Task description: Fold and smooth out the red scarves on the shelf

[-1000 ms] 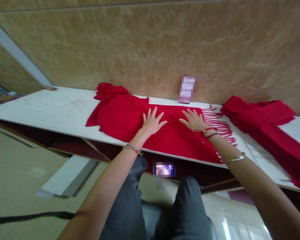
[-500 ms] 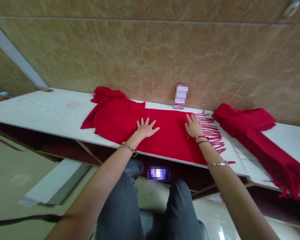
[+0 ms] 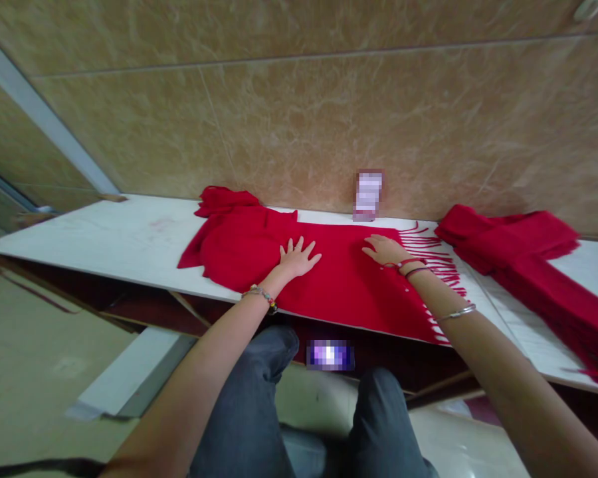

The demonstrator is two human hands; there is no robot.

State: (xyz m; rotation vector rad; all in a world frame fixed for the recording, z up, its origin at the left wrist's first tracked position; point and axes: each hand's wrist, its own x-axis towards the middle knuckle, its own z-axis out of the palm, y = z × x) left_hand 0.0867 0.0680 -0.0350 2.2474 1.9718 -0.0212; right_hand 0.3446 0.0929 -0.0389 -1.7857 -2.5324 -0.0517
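Observation:
A red scarf point(image 3: 343, 285) lies on the white tabletop point(image 3: 129, 232), flat in the middle and right, with its fringe at the right end. Its left part is bunched in loose folds. My left hand point(image 3: 299, 257) rests on the scarf beside the folds, fingers spread. On the flat part near the fringe lies my right hand point(image 3: 385, 251), its fingers extended toward the left. Neither hand grips anything.
A second red scarf point(image 3: 508, 245), folded over itself, lies on the right. A phone-like object point(image 3: 369, 194), blurred, leans on the tiled wall behind. Another blurred bright object point(image 3: 329, 355) is below the table edge. A long white box point(image 3: 129, 372) stands lower left.
My right hand has turned and shifted left relative to the fringe, its fingers now pointing left. My left hand stays spread on the scarf. The camera view has tilted and shifted slightly.

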